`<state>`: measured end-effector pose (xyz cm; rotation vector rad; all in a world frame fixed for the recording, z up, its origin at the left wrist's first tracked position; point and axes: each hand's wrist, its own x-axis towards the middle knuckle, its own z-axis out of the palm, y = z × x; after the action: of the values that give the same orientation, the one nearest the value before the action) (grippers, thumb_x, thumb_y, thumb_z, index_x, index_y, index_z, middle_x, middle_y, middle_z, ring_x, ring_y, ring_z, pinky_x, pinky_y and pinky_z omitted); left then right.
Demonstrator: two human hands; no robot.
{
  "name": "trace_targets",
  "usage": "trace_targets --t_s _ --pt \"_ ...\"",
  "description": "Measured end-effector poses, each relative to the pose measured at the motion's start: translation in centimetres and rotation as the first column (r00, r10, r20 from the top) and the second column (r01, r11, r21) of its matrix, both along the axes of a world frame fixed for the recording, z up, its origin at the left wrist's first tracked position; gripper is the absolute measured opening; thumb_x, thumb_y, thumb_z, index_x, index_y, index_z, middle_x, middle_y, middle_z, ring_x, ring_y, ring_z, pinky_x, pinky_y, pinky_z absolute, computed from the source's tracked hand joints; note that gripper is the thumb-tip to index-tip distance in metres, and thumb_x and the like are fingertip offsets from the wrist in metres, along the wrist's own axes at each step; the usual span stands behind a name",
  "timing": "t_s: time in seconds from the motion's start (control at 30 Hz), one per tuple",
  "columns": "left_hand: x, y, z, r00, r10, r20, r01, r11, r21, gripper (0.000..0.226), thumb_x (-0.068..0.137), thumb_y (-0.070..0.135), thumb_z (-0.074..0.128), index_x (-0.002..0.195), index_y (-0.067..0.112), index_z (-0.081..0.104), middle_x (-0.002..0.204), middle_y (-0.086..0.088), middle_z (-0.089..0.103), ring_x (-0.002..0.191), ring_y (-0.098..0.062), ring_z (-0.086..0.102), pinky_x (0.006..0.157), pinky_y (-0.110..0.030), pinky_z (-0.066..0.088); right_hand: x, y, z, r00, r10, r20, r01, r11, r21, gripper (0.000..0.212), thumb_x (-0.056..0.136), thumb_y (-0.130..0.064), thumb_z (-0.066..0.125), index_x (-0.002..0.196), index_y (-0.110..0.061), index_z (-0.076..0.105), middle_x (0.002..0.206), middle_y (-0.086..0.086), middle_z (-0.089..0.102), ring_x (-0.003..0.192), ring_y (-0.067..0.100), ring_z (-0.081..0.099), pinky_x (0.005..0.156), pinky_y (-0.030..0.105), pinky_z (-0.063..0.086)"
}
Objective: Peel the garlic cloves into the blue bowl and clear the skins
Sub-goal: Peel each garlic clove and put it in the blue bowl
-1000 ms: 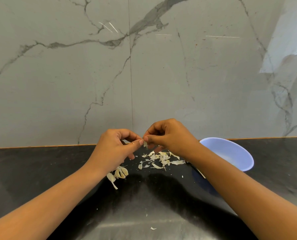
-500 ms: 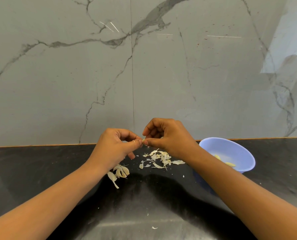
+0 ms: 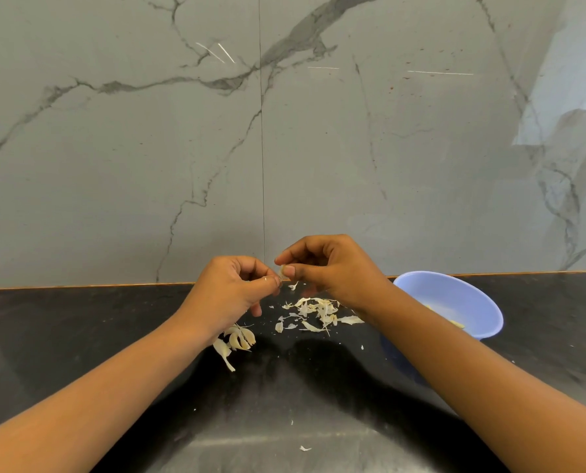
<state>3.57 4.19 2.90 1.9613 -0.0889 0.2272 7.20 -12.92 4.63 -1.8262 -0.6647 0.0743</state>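
We see both hands raised just above the black worktop, close to its back edge where it meets the grey marble wall. The left hand and the right hand meet fingertip to fingertip. Their fingers are curled, and each hand pinches the same small garlic clove between thumb and forefinger. We can barely make out the clove between the thumbs.

Under the right hand we find a loose scatter of pale skins on the worktop. Under the left wrist lies a small cluster of unpeeled cloves. The blue bowl stands towards the back right of the worktop, just beyond the right forearm, which hides part of it. Inside it we glimpse a few yellowish peeled cloves. One stray flake of skin lies near the front edge.
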Motion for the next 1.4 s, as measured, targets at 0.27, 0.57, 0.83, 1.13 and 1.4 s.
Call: trace_targets --t_s 0.27,0.57,0.83,1.13,1.4 --pt "0.1 0.0 -0.4 1.000 0.004 0.001 -0.004 0.982 0.187 0.009 0.089 0.019 0.066 0.083 0.022 0.071 0.070 0.006 0.070 0.054 -0.008 0.064 0.044 -0.015 0.040 0.7 -1.1 0.6 0.975 -0.067 -0.211 0.073 0.997 0.021 0.009 0.083 -0.010 0.071 0.092 -0.013 0.070 0.076 -0.005 0.072 0.069 0.006 0.067 0.052 0.021 0.052" --pt "-0.2 -0.1 -0.5 0.993 -0.046 0.113 0.011 0.957 0.291 0.021 0.080 0.037 0.073 0.100 0.042 0.066 0.092 0.022 0.068 0.068 0.003 0.064 0.063 -0.015 0.048 0.9 -2.3 1.9 0.947 -0.112 -0.301 0.119 0.993 0.003 0.007 0.082 -0.014 0.072 0.088 -0.016 0.073 0.082 -0.003 0.069 0.076 0.009 0.062 0.054 0.021 0.050" --pt "-0.3 -0.5 -0.4 0.985 -0.036 0.171 0.007 0.986 0.167 0.009 0.079 0.038 0.070 0.087 0.036 0.070 0.067 0.023 0.069 0.064 -0.001 0.067 0.054 -0.012 0.047 0.1 -0.9 1.0 0.923 -0.057 -0.381 0.076 0.997 0.034 0.006 0.080 -0.011 0.073 0.083 -0.015 0.070 0.072 -0.002 0.069 0.060 0.005 0.061 0.047 0.019 0.047" --pt "-0.6 -0.4 -0.2 0.969 -0.026 0.246 -0.020 0.983 0.181 0.006 0.080 0.031 0.074 0.077 0.034 0.070 0.056 0.019 0.065 0.051 0.000 0.061 0.049 -0.009 0.042 0.0 -0.5 0.9 0.908 -0.079 -0.412 0.092 0.996 0.011 0.006 0.085 -0.011 0.066 0.081 -0.008 0.069 0.073 0.006 0.066 0.060 0.010 0.057 0.045 0.019 0.046" --pt "-0.4 0.2 -0.3 0.884 -0.108 0.455 -0.083 0.921 0.380 0.008 0.077 0.033 0.079 0.077 0.025 0.077 0.065 0.017 0.067 0.060 -0.006 0.064 0.052 -0.021 0.049 0.0 -0.7 1.2 0.796 -0.028 -0.604 0.063 0.997 0.036 0.011 0.087 -0.009 0.061 0.081 -0.002 0.067 0.063 0.003 0.067 0.051 0.009 0.058 0.046 0.018 0.049"
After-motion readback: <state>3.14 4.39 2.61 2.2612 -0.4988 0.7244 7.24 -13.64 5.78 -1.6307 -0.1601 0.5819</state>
